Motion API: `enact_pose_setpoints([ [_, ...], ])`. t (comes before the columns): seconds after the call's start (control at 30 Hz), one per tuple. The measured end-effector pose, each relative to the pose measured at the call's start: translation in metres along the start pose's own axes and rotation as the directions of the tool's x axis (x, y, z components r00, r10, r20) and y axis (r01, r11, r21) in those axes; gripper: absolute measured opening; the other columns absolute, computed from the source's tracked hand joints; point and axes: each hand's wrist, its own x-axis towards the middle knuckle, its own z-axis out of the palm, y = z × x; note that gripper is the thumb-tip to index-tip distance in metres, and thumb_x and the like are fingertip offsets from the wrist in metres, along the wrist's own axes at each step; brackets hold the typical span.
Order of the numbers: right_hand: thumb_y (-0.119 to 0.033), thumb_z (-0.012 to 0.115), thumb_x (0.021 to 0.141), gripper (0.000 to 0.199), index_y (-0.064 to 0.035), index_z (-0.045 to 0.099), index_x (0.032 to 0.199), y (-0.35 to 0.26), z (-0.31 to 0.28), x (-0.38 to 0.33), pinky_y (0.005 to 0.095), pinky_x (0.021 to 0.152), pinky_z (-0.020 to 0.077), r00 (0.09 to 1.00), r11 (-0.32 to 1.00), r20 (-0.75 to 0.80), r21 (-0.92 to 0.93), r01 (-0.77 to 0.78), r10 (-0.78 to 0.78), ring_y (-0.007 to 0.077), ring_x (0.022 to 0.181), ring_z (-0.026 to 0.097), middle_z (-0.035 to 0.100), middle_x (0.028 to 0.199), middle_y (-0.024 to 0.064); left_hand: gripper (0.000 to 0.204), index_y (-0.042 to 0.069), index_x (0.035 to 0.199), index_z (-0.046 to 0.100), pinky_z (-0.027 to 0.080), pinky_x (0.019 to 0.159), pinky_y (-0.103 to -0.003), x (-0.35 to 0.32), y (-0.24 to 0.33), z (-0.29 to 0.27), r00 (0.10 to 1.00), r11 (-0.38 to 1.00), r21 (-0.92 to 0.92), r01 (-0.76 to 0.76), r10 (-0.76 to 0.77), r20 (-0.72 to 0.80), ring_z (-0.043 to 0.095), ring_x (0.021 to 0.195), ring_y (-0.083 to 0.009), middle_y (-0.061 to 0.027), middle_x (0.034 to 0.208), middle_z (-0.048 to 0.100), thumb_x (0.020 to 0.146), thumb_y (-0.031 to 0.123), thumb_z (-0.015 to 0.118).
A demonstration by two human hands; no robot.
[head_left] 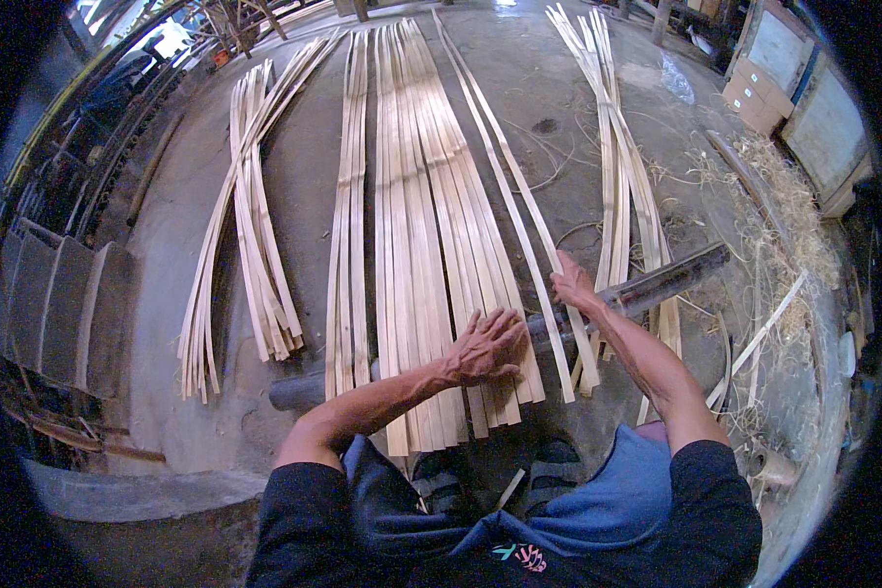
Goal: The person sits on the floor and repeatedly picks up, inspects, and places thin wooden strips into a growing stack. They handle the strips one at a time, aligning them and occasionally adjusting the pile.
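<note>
Dark shirt cloth (681, 519) lies nearest the camera, with blue trousers (608, 500) just beyond it. Past the knees, a wide bed of pale strips (407, 255) lies lengthwise on the floor, its near ends close to the person's feet. The left hand (485, 345) rests palm down on the near part of this bed, toward its right side, fingers spread. The right hand (572, 284) is at the outer strip (584, 353) of two that lie apart to the right of the bed; its fingers are bent together, pinching that strip's edge. The inner strip (560, 363) lies just beside it. Left of the bed runs a narrow group of strips (348, 216). A dark pole (676, 271) passes crosswise beneath the bed. Farther out, crossed bundles lie on both sides, a left bundle (250, 196) and a right bundle (612, 176). Curly shavings (789, 186) heap along the far right, near cardboard boxes (758, 95) whose contents cannot be seen.
</note>
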Motion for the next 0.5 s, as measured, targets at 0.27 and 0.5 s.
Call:
enact_pose_setpoints([
  [0.27, -0.014, 0.047, 0.081, 0.030, -0.0010, 0.050, 0.109, -0.042, 0.009, -0.004, 0.0370, 0.055, 0.0428, 0.762, 0.901, -0.484, -0.183, 0.393, -0.430, 0.0239, 0.059, 0.056, 0.057, 0.069, 0.0177, 0.078, 0.011, 0.134, 0.019, 0.009, 0.100, -0.057, 0.004, 0.007, 0.005, 0.999, 0.999, 0.004, -0.049, 0.049, 0.010, 0.016, 0.127, -0.0371, -0.0166, 0.139, 0.014, 0.077, 0.058, 0.043],
  [0.5, -0.014, 0.048, 0.083, 0.015, -0.0019, 0.052, 0.092, -0.028, 0.039, 0.009, 0.0287, 0.040, 0.0399, 0.932, 0.939, -0.166, 0.072, 0.336, -0.321, 0.0128, 0.046, 0.048, 0.049, 0.057, 0.0050, 0.078, 0.010, 0.134, 0.021, 0.011, 0.100, -0.057, 0.006, 0.007, 0.003, 0.998, 0.999, 0.020, -0.040, 0.039, 0.054, 0.016, 0.127, -0.0382, -0.0169, 0.140, 0.014, 0.077, 0.059, 0.042],
])
